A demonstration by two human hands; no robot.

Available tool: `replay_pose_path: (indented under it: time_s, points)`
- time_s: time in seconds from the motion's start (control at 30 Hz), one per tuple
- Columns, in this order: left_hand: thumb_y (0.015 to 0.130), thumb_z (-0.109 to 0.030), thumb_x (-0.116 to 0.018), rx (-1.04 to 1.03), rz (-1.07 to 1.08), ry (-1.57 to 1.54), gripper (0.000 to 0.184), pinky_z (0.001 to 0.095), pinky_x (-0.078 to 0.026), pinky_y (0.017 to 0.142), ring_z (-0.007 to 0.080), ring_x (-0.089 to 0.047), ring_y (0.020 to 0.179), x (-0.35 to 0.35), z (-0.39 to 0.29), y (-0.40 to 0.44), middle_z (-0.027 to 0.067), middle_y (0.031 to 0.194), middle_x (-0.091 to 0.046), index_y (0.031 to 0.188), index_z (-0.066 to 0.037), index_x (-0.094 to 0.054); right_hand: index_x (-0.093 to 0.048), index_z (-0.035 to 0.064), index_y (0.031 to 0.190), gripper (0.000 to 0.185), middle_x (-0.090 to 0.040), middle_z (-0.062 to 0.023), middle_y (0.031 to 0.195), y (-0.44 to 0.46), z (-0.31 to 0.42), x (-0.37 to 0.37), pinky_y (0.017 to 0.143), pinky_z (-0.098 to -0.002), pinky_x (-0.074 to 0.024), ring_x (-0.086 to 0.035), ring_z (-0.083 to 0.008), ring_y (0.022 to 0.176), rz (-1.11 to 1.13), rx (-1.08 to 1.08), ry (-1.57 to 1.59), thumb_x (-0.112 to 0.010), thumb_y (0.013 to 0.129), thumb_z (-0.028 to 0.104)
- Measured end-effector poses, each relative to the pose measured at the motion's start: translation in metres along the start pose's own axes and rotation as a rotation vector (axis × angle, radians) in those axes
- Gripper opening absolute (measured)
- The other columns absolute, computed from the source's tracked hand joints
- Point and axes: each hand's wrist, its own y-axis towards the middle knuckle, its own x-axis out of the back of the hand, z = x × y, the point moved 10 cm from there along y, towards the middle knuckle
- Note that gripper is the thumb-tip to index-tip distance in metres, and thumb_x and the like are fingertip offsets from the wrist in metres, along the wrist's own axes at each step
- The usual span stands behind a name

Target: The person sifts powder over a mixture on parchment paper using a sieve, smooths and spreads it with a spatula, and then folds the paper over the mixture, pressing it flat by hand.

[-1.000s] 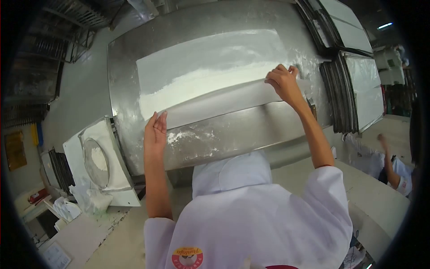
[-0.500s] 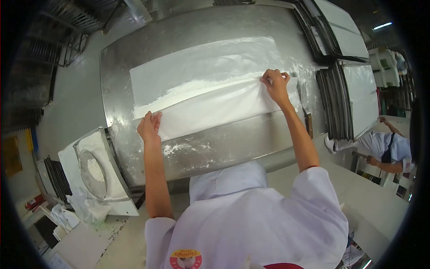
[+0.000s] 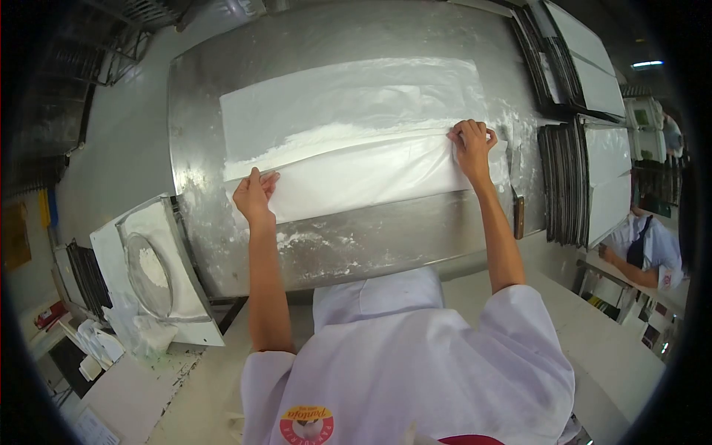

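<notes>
A thin white sheet, plastic or cloth, lies on the metal table with its near part folded over. Along the fold runs a band of white powder, like flour. My left hand is closed in a pinch on the left end of the folded edge. At the right end, my right hand pinches the same edge, and creases spread from its fingers. The far part of the sheet is flat and looks translucent.
A knife with a wooden handle lies right of the sheet. Stacked trays stand at the right edge of the metal table. A bin with a round sieve and powder stands at left. Another person is at far right.
Both hands keep their pinch on the folded edge and have moved little. The view has shifted slightly, and the person at far right has changed position.
</notes>
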Motion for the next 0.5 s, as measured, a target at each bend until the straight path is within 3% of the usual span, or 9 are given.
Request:
replay_pose_path:
  time_s: [0.13,0.2,0.27,0.33,0.4,0.47,0.5]
  points:
    - [0.101,-0.020,-0.058,-0.062,0.009,0.016,0.020,0.0279,-0.053,0.070,0.0231,-0.074,0.087,-0.004,0.008,-0.018,0.0155,0.100,-0.072,0.097,-0.001,-0.060,-0.060,0.0142,0.094,0.017,-0.056,-0.0005,0.102,-0.003,0.005,0.002,0.102,-0.0489,-0.0233,-0.049,-0.0231,0.108,-0.028,0.027,-0.061,-0.073,0.084,0.013]
    - [0.101,-0.020,-0.057,-0.509,-0.064,0.201,0.022,0.0352,-0.054,0.084,0.0257,-0.070,0.104,-0.008,-0.028,-0.067,0.0141,0.114,-0.070,0.113,-0.002,-0.063,-0.059,0.0149,0.096,0.020,-0.054,-0.0024,0.111,-0.005,0.001,-0.001,0.103,-0.0508,-0.0237,-0.048,-0.0244,0.111,-0.040,0.010,-0.070,-0.073,0.083,0.012]
    - [0.099,-0.026,-0.061,-1.075,0.107,0.944,0.038,0.0411,-0.045,0.104,0.0261,-0.060,0.124,-0.044,-0.026,-0.123,0.0100,0.132,-0.063,0.133,-0.008,-0.058,-0.060,0.0150,0.101,0.022,-0.054,-0.0030,0.116,-0.003,0.006,0.005,0.103,-0.0505,-0.0234,-0.048,-0.0238,0.115,-0.042,-0.007,-0.124,-0.074,0.083,0.012]
    - [0.095,-0.036,-0.062,-1.561,0.455,1.343,0.058,0.0422,-0.031,0.118,0.0237,-0.044,0.140,-0.084,0.011,-0.169,0.0063,0.149,-0.049,0.146,-0.013,-0.047,-0.062,0.0152,0.105,0.025,-0.055,-0.0035,0.121,-0.009,0.019,0.003,0.104,-0.0502,-0.0232,-0.047,-0.0233,0.119,-0.036,-0.015,-0.172,-0.074,0.083,0.013]
    - [0.094,-0.042,-0.061,-1.532,0.571,1.419,0.065,0.0415,-0.029,0.119,0.0231,-0.039,0.143,-0.092,0.022,-0.167,0.0054,0.154,-0.043,0.150,-0.014,-0.042,-0.057,0.0149,0.128,0.048,-0.048,-0.0073,0.141,-0.027,0.057,-0.009,0.111,-0.0549,-0.0220,-0.042,-0.0273,0.134,0.050,0.113,-0.172,-0.073,0.083,0.013]
    - [0.092,-0.047,-0.060,-1.503,0.701,1.481,0.073,0.0408,-0.027,0.121,0.0225,-0.034,0.146,-0.104,0.032,-0.165,0.0045,0.158,-0.036,0.153,-0.015,-0.036,-0.041,0.0133,0.149,0.067,-0.035,-0.0101,0.157,-0.069,0.123,-0.047,0.118,-0.0558,-0.0184,-0.029,-0.0295,0.148,0.485,0.405,-0.014,-0.069,0.089,0.023]
    - [0.091,-0.049,-0.058,-1.484,0.703,1.538,0.076,0.0412,-0.027,0.122,0.0222,-0.031,0.147,-0.110,0.032,-0.160,0.0040,0.159,-0.034,0.154,-0.015,-0.033,-0.034,0.0135,0.153,0.071,-0.029,-0.0106,0.160,-0.085,0.155,-0.054,0.120,-0.0536,-0.0171,-0.024,-0.0295,0.150,0.574,0.497,0.099,-0.064,0.091,0.031]
